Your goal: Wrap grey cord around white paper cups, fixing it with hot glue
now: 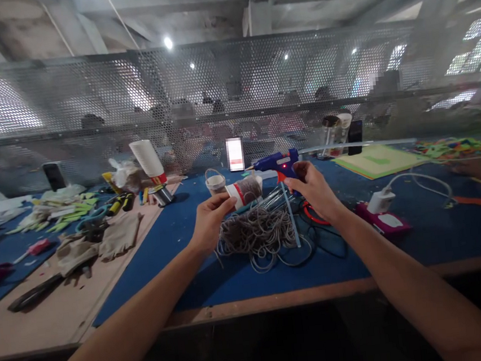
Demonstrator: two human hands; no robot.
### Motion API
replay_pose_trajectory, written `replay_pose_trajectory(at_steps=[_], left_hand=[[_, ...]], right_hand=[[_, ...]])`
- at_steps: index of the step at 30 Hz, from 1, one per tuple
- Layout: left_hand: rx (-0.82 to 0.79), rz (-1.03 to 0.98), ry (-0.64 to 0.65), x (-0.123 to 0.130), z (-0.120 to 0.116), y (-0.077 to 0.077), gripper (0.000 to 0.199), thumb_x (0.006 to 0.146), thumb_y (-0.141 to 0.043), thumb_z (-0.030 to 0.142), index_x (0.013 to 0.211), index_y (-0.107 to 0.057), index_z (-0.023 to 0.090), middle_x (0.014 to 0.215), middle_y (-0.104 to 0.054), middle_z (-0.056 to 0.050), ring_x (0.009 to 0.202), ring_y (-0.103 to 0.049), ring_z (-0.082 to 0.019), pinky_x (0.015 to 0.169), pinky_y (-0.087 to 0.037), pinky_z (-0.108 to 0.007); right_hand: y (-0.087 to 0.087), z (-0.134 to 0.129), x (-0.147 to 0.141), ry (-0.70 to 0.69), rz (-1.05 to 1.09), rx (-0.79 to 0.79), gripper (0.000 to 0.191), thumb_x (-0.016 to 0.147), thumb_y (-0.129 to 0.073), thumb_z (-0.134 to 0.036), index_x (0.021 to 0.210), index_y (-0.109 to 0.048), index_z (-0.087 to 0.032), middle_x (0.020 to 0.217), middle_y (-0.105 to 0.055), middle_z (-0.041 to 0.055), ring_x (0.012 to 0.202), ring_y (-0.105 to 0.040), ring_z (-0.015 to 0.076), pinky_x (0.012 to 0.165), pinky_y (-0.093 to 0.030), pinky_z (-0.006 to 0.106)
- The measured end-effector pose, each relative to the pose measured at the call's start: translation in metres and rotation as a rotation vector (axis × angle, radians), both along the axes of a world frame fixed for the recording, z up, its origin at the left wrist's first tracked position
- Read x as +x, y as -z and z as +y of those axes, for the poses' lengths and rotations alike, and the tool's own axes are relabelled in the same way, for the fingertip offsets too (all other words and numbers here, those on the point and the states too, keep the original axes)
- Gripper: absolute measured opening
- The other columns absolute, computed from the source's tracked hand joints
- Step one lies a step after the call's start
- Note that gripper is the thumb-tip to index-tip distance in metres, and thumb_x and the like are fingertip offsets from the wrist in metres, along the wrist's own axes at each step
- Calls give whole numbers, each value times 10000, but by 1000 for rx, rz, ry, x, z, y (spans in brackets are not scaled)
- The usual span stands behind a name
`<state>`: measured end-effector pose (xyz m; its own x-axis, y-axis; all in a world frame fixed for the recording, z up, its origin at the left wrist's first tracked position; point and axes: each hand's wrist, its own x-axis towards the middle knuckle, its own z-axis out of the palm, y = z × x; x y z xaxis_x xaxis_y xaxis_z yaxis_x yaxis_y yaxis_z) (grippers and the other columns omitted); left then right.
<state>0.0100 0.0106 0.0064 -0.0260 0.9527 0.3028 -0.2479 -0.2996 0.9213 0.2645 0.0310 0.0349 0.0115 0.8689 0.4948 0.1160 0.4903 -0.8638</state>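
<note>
A paper cup (245, 193) with a grey-brown band is being held tilted on its side above the tangled cord (256, 230), its long axis running rightward and slightly up from the nearer left hand (211, 220), whose thumb and fingers are being clamped on its white-and-red end. By the right hand (314, 189), farther off, the glue gun (276, 161) is being gripped with curled fingers, its nozzle (250, 169) being pointed leftward just above the cup.

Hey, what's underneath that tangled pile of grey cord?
The blue mat shows around the near edge of the cord pile, so it seems to rest on that. Anything under the middle is covered, so I can't tell.
</note>
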Motion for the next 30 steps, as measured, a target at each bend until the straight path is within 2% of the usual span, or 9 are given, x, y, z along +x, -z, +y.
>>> replay_pose_trajectory(at_steps=[3,5,7,11,14,16,20,25,30], left_hand=[[-6,-6,-6,1,-2,-2,256,693,-836,303,874,-773,133,846,-733,-55,766,-661,-154,789,-524,-284],[-7,-2,-10,1,-3,-3,264,690,-837,307,875,-773,131,847,-734,-57,767,-660,-155,787,-522,-286],[-3,7,-13,1,-4,-4,271,692,-836,314,880,-772,129,850,-736,-60,776,-660,-160,790,-521,-290],[0,19,-22,0,-3,-4,268,699,-834,318,882,-771,133,843,-735,-56,779,-656,-157,780,-515,-281],[8,27,-33,-1,-1,-2,271,699,-835,321,887,-772,136,844,-734,-53,775,-651,-154,774,-512,-277],[17,36,-42,-1,0,-1,283,700,-833,327,900,-772,135,848,-735,-56,777,-652,-160,778,-513,-286],[34,54,-53,-1,0,-1,298,704,-826,339,911,-774,131,836,-734,-58,759,-645,-160,768,-510,-292],[61,87,-74,-1,-1,-2,278,713,-816,340,908,-781,144,854,-743,-50,762,-633,-155,757,-495,-275],[74,78,-75,-1,-2,-3,257,717,-816,323,908,-784,155,875,-746,-50,776,-632,-155,765,-496,-275]], right_hand=[[-3,-11,-4,59,-157,46,339,822,-660,-401,1070,-563,-192,883,-644,30,733,-574,152,711,-469,321],[-6,-17,-8,107,-244,78,296,852,-625,-444,1007,-610,-192,831,-643,25,724,-567,158,696,-454,318],[-7,-22,-11,116,-238,101,288,867,-604,-464,967,-616,-195,766,-638,11,690,-577,156,683,-457,315],[-6,-26,-16,29,-181,72,275,868,-606,-428,1029,-596,-205,654,-615,-30,565,-588,141,624,-475,304],[-4,-26,-17,90,-248,25,250,840,-633,-417,959,-637,-197,549,-566,-43,495,-546,138,539,-428,285],[-2,-26,-18,105,-261,5,234,837,-629,-408,914,-652,-187,548,-585,-30,516,-562,143,551,-431,284],[-1,-27,-21,-4,-229,-19,216,848,-599,-356,962,-642,-178,594,-656,-10,574,-621,154,636,-480,291],[-1,-32,-25,-3,-291,-60,159,830,-606,-321,805,-658,-173,523,-621,-11,546,-619,157,635,-490,294],[0,-34,-29,-95,-163,-87,180,825,-606,-308,919,-671,-169,556,-572,-45,488,-577,133,578,-502,292]])
